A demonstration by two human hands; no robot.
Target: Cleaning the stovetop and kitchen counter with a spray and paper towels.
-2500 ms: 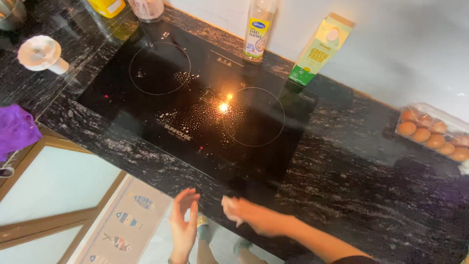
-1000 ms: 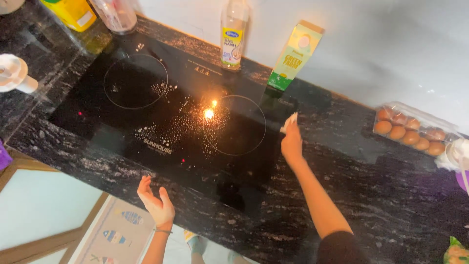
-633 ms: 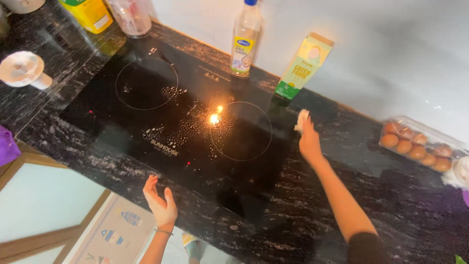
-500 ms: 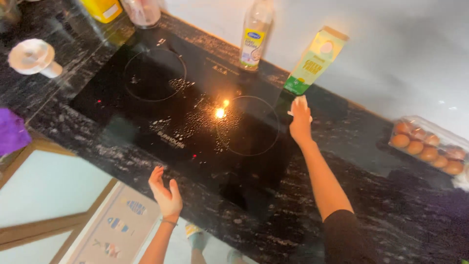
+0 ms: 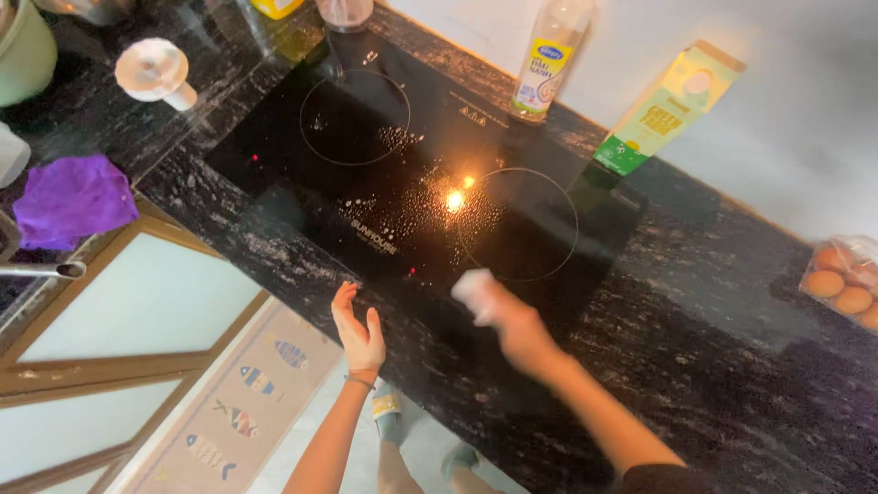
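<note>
The right hand (image 5: 512, 325) is reaching over the front edge of the black glass cooktop (image 5: 402, 183), its fingers closing round a small pale cloth (image 5: 474, 291); the hand is blurred, so how tightly it is gripping cannot be told, but the wad is sitting at the fingertips and seemingly pressing down on the glass, a hold that suits wiping; just beyond the fingers lies the right-hand ring, and beyond and left of them a patch of droplets (image 5: 412, 197) is glinting under a bright reflection; the cloth is lying near that wet patch, not yet on it. The left hand (image 5: 358, 331) is hanging off the counter (image 5: 713, 366) edge, left of the right fingers, its fingers spread wide and holding nothing; it is probably staying clear of the damp glass. Far beyond the right fingers, against the wall, a clear bottle (image 5: 549, 55) and a tilted green carton (image 5: 668, 110) are standing just off the glass, likely pushed back to leave the surface free; well to the right a clear box of eggs (image 5: 846, 284) is resting on the counter; well to the left a purple rag (image 5: 73, 197) is lying crumpled, with a white knobbed object (image 5: 155, 71) beyond it.
</note>
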